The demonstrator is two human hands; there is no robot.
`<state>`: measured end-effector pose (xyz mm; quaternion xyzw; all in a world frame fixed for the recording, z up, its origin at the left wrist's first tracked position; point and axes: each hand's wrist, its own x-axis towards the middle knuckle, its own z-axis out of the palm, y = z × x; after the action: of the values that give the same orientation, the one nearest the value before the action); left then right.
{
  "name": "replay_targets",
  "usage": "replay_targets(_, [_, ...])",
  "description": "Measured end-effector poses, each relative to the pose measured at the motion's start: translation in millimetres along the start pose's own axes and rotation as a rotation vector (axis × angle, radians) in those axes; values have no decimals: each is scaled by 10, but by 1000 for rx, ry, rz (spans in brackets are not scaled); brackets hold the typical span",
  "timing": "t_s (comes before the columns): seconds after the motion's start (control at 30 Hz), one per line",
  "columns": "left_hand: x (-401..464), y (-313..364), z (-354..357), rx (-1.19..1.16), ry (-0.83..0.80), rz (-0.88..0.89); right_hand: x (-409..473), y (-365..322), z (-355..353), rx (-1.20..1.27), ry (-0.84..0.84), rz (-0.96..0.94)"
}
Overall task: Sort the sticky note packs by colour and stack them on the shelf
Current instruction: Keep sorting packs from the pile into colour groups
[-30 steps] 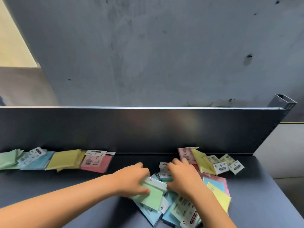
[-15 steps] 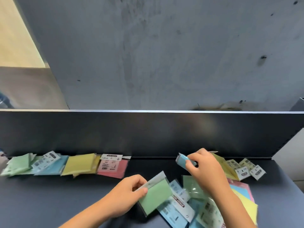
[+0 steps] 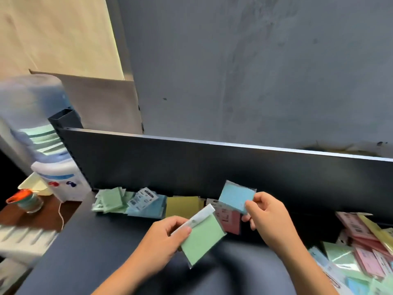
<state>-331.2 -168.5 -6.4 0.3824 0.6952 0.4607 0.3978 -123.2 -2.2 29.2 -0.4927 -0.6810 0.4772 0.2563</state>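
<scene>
Left hand [image 3: 163, 237] pinches green pack [image 3: 202, 238], right hand [image 3: 266, 218] pinches blue pack [image 3: 236, 196]; green stack [image 3: 109, 201] and blue stack [image 3: 146, 206] lie far-left on shelf [image 3: 106, 252], nearer left hand.

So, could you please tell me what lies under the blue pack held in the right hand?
Below the blue pack sits the pink pile, its white label partly covered. The yellow pile lies beside it. How many pink packs are stacked cannot be seen.

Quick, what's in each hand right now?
Left hand: pinching a green pack.
Right hand: pinching a blue pack.
</scene>
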Motion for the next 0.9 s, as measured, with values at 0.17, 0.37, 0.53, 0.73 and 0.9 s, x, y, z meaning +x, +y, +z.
replay_targets(0.17, [-26, -203, -740, -71, 131, -15, -56, -332, 578, 112, -140, 80])
replay_targets(0.37, [150, -571, -1710, 2, 311, -23, 15, -493, 1351, 24, -250, 120])
replay_targets(0.53, [450, -827, -2335, 122, 299, -75, 70, -556, 1796, 21, -250, 141])
replay_targets(0.73, [672, -848, -2513, 227, 229, -75, 127, -603, 2097, 46, -199, 175])
replay_targets(0.9, [749, -908, -2546, 251, 241, -85, 124, -607, 2197, 55, -184, 167])
